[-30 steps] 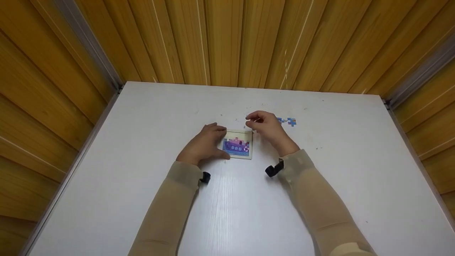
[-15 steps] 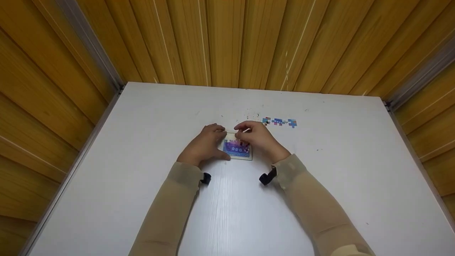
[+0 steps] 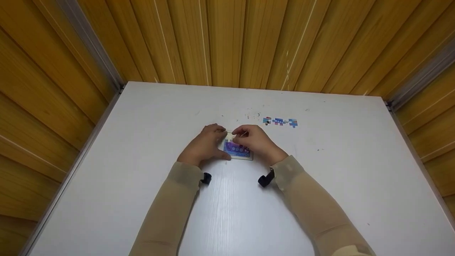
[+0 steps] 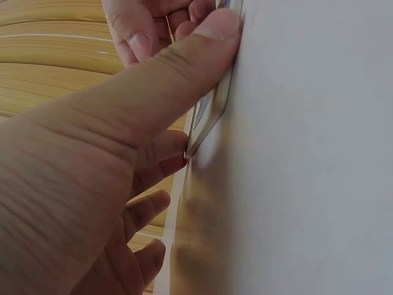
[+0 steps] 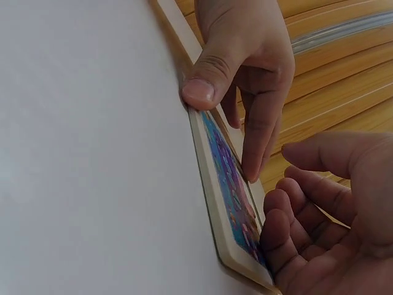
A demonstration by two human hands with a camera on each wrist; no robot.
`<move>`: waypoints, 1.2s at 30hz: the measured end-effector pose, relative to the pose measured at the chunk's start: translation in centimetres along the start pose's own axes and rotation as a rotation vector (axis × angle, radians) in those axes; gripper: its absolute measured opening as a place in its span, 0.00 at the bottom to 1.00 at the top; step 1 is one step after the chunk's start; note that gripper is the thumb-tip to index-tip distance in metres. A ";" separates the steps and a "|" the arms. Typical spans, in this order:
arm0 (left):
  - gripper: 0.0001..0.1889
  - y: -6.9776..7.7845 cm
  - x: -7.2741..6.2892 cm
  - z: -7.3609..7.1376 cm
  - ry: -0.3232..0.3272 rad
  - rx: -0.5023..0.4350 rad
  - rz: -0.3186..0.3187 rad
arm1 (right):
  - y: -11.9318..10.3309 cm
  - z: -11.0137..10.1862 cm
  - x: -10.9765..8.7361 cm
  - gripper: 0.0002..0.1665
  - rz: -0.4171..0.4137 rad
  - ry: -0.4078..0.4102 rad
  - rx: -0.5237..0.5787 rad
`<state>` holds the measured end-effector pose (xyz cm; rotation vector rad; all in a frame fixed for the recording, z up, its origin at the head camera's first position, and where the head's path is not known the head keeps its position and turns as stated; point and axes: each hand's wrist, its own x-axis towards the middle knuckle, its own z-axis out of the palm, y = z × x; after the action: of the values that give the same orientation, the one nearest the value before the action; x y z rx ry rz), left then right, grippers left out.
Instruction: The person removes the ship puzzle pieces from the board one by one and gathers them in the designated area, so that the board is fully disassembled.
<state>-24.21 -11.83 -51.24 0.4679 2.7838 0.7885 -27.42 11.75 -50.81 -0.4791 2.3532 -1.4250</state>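
A small jigsaw puzzle board [image 3: 241, 158] with a pale frame and a purple, pink and blue ship picture lies on the white table. My left hand [image 3: 204, 145] grips its left side, thumb at the near corner and fingers at the far one. Over the board's upper part, my right hand [image 3: 257, 142] has thumb and index finger together with a thin puzzle piece [image 4: 171, 29] between them, seen edge-on in the left wrist view. These fingers cover part of the picture. In the right wrist view, the blue and purple picture [image 5: 227, 166] sits inside the frame.
Beyond the right hand, three loose puzzle pieces lie in a row: a left one [image 3: 267, 121], a middle one [image 3: 278, 122] and a right one [image 3: 293, 123]. Small dark specks dot the table [image 3: 170, 106]. Yellow wood-look panels [image 3: 224, 42] stand behind it.
My right hand has moved left and toward me, from beside the loose pieces to over the board, uncovering the left piece. My left hand keeps its grip on the board.
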 end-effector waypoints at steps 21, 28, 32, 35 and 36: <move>0.56 -0.4 0.0 0.0 -0.005 -0.031 0.020 | 0.2 1.1 0.2 0.21 -0.094 -0.060 -0.278; 0.55 -0.4 0.0 0.0 -0.003 -0.019 0.023 | 0.3 1.1 0.3 0.22 -0.119 -0.064 -0.314; 0.55 -0.3 -0.1 0.0 0.001 -0.024 0.020 | 0.3 1.1 0.3 0.21 -0.123 -0.063 -0.312; 0.56 -0.3 -0.1 0.0 0.003 -0.023 0.019 | 0.2 1.2 0.2 0.21 -0.122 -0.063 -0.310; 0.56 -0.3 -0.1 0.0 0.003 -0.023 0.018 | 0.2 1.2 0.2 0.21 -0.121 -0.062 -0.311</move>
<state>-24.21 -12.12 -51.41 0.4894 2.7740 0.8247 -27.08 10.84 -51.57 -0.7481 2.5424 -1.0758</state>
